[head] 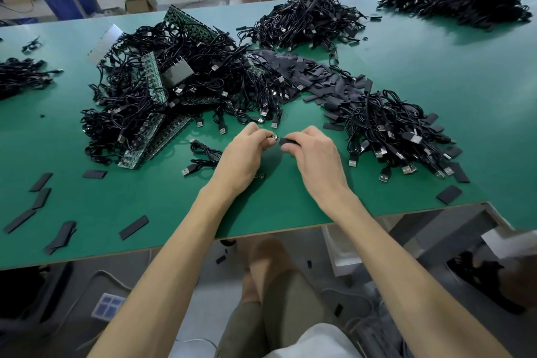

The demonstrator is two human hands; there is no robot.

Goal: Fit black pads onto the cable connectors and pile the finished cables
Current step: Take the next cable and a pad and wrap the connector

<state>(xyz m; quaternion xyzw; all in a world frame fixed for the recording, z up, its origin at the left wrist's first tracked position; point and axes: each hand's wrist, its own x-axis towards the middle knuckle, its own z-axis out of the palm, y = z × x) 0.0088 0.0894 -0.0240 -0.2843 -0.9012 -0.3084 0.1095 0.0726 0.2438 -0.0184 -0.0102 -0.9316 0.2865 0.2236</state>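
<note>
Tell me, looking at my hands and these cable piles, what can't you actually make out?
All in the head view:
1. Whether the black pad has started onto the connector: too small, and fingertips of the left hand and right hand cover their far ends.
2. The small dark item beside the left wrist: shadowed and too small.
3. The green boards: mostly buried under the cable pile.

Black cables (180,87) and black pads (316,75) on green table (436,90).
</note>
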